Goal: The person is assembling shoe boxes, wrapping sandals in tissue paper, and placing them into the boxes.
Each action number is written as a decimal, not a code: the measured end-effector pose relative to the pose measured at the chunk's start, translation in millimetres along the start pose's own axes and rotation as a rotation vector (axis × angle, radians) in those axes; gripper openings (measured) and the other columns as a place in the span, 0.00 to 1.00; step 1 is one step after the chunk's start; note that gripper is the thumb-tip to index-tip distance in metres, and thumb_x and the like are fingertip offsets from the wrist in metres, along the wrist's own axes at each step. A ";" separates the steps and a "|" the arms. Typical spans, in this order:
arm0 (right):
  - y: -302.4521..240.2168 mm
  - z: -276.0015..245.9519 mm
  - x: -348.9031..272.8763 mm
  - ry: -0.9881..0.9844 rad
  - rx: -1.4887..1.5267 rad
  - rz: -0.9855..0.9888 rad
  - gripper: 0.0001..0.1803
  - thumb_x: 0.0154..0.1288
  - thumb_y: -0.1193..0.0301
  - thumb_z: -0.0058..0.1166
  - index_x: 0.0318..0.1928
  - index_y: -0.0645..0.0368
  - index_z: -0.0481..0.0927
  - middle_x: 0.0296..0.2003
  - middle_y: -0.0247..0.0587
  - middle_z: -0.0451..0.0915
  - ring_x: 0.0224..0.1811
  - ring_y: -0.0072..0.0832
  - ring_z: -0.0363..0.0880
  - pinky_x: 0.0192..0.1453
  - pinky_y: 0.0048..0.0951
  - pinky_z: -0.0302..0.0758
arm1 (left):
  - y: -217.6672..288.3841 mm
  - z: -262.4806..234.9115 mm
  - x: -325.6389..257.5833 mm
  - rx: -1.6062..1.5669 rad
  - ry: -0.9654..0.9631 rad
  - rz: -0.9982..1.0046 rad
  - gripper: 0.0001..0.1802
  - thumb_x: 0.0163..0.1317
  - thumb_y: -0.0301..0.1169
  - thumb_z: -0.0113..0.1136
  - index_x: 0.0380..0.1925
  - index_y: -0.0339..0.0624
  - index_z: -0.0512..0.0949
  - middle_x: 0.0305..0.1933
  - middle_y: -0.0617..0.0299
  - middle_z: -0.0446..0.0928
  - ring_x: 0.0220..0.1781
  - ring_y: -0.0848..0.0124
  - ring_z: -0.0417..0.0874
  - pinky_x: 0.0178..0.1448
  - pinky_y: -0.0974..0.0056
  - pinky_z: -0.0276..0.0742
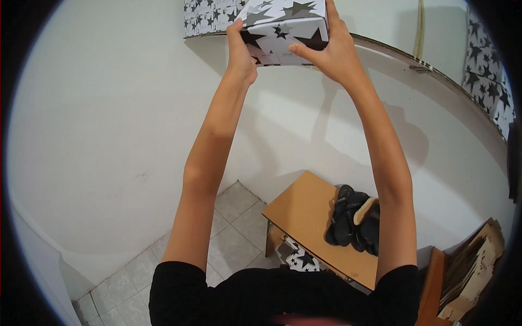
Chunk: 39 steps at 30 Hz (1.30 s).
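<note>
Both my arms reach up and away to a white shoebox-like box (pixel 288 30) printed with black and grey stars. My left hand (pixel 241 54) grips its left side, the thumb near the upper left corner. On the right side my right hand (pixel 337 51) holds it, thumb across the front face and fingers along the side. The box is at the height of a wall shelf (pixel 391 50), in front of it or at its edge; I cannot tell whether it touches the shelf. More star-printed boxes (pixel 209 16) stand on the shelf just left of it.
Another stack of star-printed boxes (pixel 486 76) is at the far right of the shelf. Below stands a wooden table (pixel 299 201) with black sandals (pixel 345 214) on it and a star-printed box (pixel 302 261) underneath. Flattened cardboard (pixel 473 277) leans at the lower right.
</note>
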State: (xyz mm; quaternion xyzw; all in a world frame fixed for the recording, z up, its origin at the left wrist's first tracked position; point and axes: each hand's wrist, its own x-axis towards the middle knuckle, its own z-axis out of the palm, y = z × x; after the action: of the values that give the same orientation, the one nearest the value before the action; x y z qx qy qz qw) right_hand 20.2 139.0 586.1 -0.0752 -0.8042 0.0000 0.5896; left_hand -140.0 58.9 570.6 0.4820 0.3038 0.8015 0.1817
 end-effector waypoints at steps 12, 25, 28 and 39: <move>44.2 108.0 84.0 0.039 -0.038 0.061 0.62 0.46 0.45 0.60 0.64 0.76 0.37 0.47 0.76 0.68 0.52 0.57 0.70 0.55 0.39 0.68 | -14.5 -61.4 147.8 0.274 -0.003 0.007 0.39 0.58 0.63 0.33 0.57 0.44 0.65 0.59 0.53 0.66 0.62 0.59 0.63 0.63 0.54 0.56; 92.6 190.0 135.0 0.027 -0.151 0.259 0.61 0.45 0.42 0.58 0.61 0.81 0.44 0.48 0.77 0.68 0.53 0.57 0.70 0.55 0.38 0.69 | -56.0 -122.5 245.1 0.228 -0.078 -0.021 0.30 0.56 0.52 0.50 0.52 0.42 0.69 0.54 0.53 0.69 0.53 0.61 0.69 0.57 0.59 0.63; 94.1 195.8 140.6 0.007 -0.165 0.314 0.60 0.46 0.43 0.59 0.61 0.80 0.46 0.47 0.76 0.69 0.52 0.58 0.71 0.55 0.39 0.70 | -73.0 -141.1 271.1 0.272 -0.146 -0.005 0.27 0.54 0.46 0.56 0.49 0.41 0.71 0.48 0.55 0.72 0.50 0.63 0.70 0.55 0.60 0.64; 100.2 208.3 154.1 -0.087 -0.283 0.444 0.55 0.44 0.45 0.62 0.57 0.77 0.53 0.45 0.72 0.72 0.49 0.55 0.73 0.53 0.39 0.72 | -113.3 -187.1 271.7 0.791 0.007 0.414 0.39 0.48 0.50 0.65 0.57 0.44 0.65 0.56 0.48 0.58 0.60 0.55 0.55 0.60 0.62 0.62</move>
State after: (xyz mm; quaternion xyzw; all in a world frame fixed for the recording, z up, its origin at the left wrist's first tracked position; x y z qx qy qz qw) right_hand -210.5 275.2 659.9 -0.3312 -0.7846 0.0200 0.5237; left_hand -432.9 244.2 609.9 0.5625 0.4846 0.6447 -0.1818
